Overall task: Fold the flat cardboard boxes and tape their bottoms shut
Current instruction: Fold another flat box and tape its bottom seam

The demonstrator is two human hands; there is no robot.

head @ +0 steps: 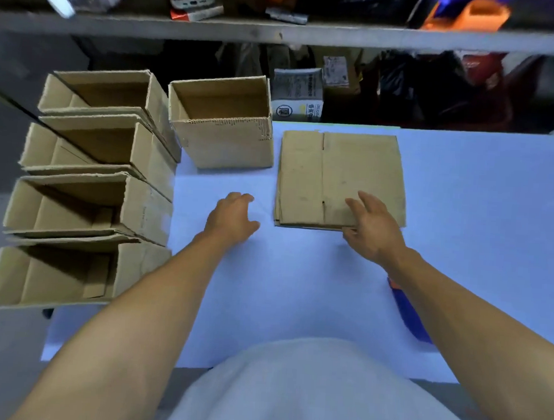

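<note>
A small stack of flat cardboard boxes (342,175) lies on the pale blue table (296,292), right of centre. My right hand (373,228) reaches over the stack's near right corner, fingers spread and straight, thumb at the near edge. My left hand (233,218) hovers over bare table just left of the stack, fingers loosely curled and holding nothing. One folded box (222,125) stands upright with its top open at the back of the table. Several more folded boxes (85,191) are lined up along the table's left side.
A blue and orange tool (409,310) lies on the table under my right forearm, mostly hidden. A cluttered shelf (280,31) runs across the back, with bags and printed cartons (297,94) beneath it. The table's near edge sits against my body.
</note>
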